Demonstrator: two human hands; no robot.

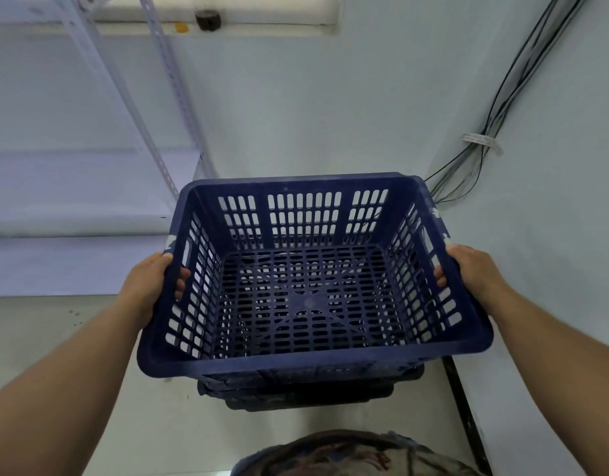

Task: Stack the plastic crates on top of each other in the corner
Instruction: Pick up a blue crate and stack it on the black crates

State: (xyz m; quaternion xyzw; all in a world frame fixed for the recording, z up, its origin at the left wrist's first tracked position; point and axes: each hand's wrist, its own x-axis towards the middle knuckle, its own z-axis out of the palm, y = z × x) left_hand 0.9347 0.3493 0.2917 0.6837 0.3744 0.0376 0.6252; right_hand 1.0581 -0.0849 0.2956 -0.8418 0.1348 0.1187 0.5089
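Pale blue wall [313, 115] meets a grey floor [55, 338] at the corner; cables [495, 108] run down the right side; metal shelving [165, 80] stands at left; we hold a blue slotted crate [306, 304] directly over lower crates [306, 389]; left hand [155, 280] and right hand [468, 269] have fingers curled through the side handle slots, gripping the rim.

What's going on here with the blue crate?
A person holds an empty blue crate with both hands, the left hand and right hand each keeping a grip on a side rim. It sits above, or is being lowered onto, other dark crates on the floor by the wall. Whether it is fully seated cannot be told.
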